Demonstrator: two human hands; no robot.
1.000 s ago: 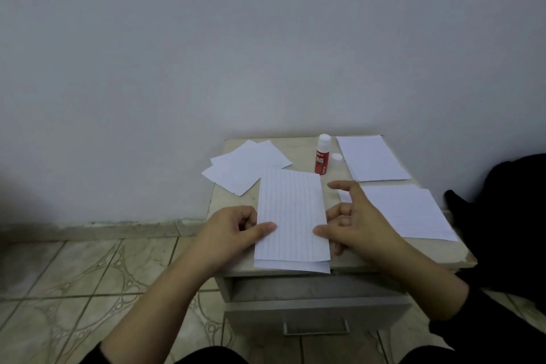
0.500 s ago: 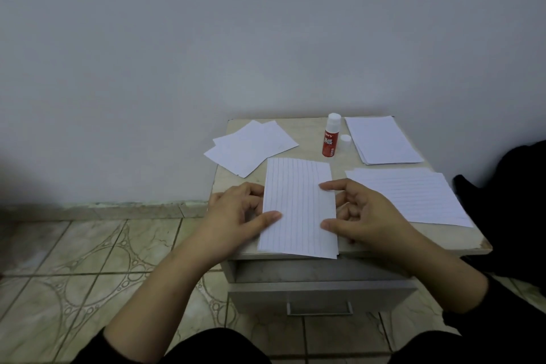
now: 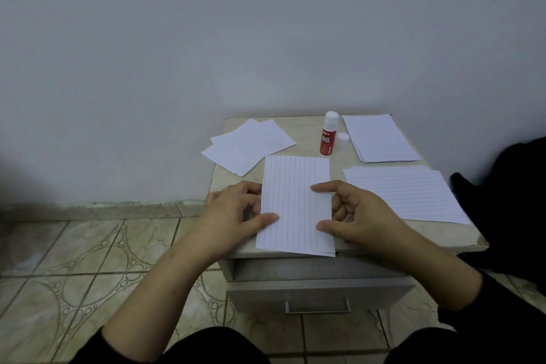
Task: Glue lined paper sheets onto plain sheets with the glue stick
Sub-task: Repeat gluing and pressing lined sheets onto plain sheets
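Your left hand (image 3: 236, 210) sits at the left edge of the lined sheet (image 3: 295, 204), fingers curled loosely beside the paper and the thumb laid flat on it, pressing it down. A second ago a plain edge showed below the sheet's near end and the paper sat skewed; now the sheet lies squarer on the nightstand (image 3: 304, 133), with only a sliver of the plain sheet (image 3: 326, 254) showing at the near right corner. That reads as the top sheet having been aligned and set down, so I judge the step in hand to be pressing the pair together. Beyond your left hand lies a loose pile of sheets (image 3: 248, 146), fanned; whether they are finished pairs is hard to tell. Straight past the lined sheet, just beyond its far right corner, stands the glue stick (image 3: 327, 134), uncapped, with its cap (image 3: 343, 139) beside it. Your right hand (image 3: 354, 216) holds the sheet's right edge, index fingertip and thumb tip resting on the paper, the other fingers curled off it; earlier its index was raised and apart. Beyond that hand sits a stack of plain paper (image 3: 381, 137), and to its right a second lined stack (image 3: 410, 192). You cannot see any glue, since it would lie under the sheet, and your sleeves are cut off by the frame's lower edge.
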